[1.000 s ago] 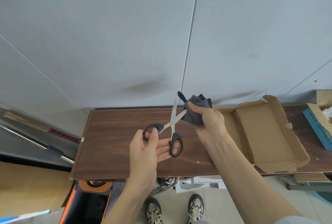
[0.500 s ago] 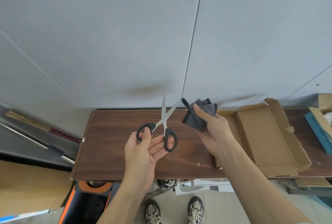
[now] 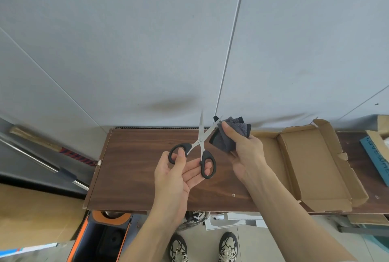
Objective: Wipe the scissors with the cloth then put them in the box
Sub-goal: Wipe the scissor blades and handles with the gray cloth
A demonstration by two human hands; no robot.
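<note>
A view from a head-worn camera looks down at two bare hands held above a dark wooden table (image 3: 136, 169) that stands against a pale grey panelled wall (image 3: 147, 40). The left hand (image 3: 174, 179) holds a pair of scissors (image 3: 200, 146) with black handles and silver blades. Its thumb presses on the left handle loop, and its fingers are loosely spread beneath the right loop, with fingertips showing through it. The blades are open in a narrow V, pointing up and away from the person, raised above the table. The right hand (image 3: 246, 154) grips a folded dark grey cloth (image 3: 229, 135), with the thumb pressed on the front of the fabric and the other fingers curled behind it. The cloth sits at the tip of the right-hand blade, which appears to touch or slip into the fold; the left-hand blade stands clear. To the right, an open, flat cardboard box (image 3: 311, 167) lies on the table with its lid flaps folded out, partly behind the right forearm. At the far right edge is a blue box with white lettering (image 3: 376, 156). Below the table edge, two patterned shoes (image 3: 228, 245) stand on a pale floor, beside an orange and black container (image 3: 99, 236).
</note>
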